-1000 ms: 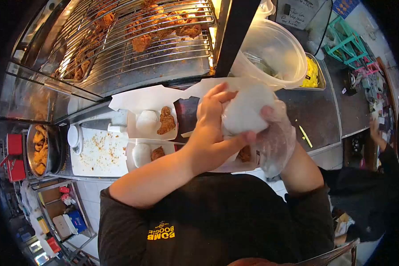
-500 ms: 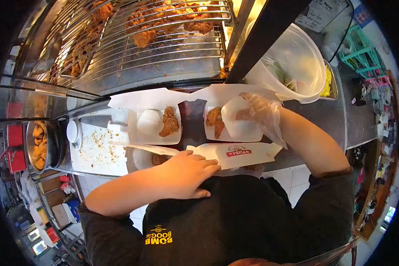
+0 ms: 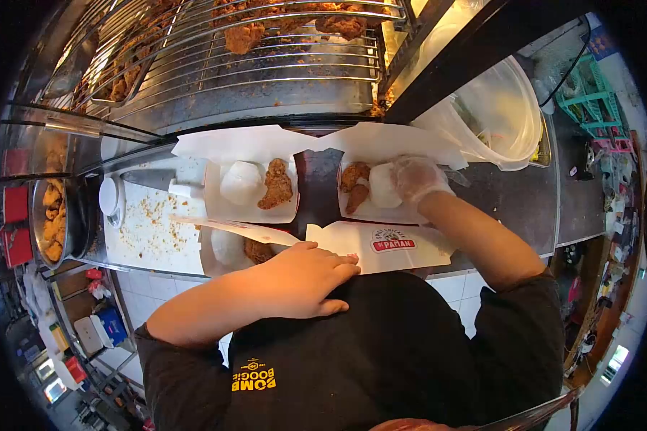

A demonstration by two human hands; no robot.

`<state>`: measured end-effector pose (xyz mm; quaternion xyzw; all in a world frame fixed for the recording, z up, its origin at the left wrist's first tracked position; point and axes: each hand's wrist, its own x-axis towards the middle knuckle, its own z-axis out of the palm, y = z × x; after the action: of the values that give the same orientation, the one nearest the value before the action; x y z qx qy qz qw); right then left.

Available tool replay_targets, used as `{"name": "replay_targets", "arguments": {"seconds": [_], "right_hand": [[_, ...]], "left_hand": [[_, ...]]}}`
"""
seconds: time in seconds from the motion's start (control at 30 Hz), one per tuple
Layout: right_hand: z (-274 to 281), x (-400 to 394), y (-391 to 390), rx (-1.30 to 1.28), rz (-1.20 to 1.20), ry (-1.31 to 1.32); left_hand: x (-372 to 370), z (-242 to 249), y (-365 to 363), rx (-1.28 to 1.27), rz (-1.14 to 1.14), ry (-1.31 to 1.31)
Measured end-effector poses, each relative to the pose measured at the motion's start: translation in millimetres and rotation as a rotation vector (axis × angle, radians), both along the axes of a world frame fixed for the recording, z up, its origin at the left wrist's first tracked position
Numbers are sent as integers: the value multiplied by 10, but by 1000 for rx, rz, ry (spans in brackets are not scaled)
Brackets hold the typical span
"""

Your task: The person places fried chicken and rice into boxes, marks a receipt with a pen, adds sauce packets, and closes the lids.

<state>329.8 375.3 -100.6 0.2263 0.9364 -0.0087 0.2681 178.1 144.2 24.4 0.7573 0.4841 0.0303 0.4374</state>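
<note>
My right hand, in a clear plastic glove, is down in the right paper box, its curled fingers against a rounded white bundle. Pieces of fried chicken lie left of that bundle. My left hand rests palm down, fingers stretched out, over the near edges of the boxes, by the printed lid flap. Another open box on the left has a white bundle and fried chicken. A nearer box, partly hidden by my left forearm, contains a bundle and chicken.
A wire rack of fried chicken is beyond the counter. A dark post and a clear plastic tub stand at upper right. Left are a crumb-covered white board, a small white container and a metal bowl of fried chicken.
My right hand has lowered the white bundle into the right box, beside the chicken. My left hand has stayed in nearly the same place. The view has shifted slightly.
</note>
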Motion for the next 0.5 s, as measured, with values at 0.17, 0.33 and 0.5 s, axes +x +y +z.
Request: {"name": "replay_targets", "arguments": {"seconds": [0.17,0.33,0.5], "right_hand": [[584,-7,-36,37,-215,110],[1318,740,-130,31,-356,806],[1157,1551,-666,-129,-737,1287]], "left_hand": [[-173,243,-122,301,184,-35],[-910,174,-998,956,1124,33],[-1379,-689,-1699,821,2009,-492]]}}
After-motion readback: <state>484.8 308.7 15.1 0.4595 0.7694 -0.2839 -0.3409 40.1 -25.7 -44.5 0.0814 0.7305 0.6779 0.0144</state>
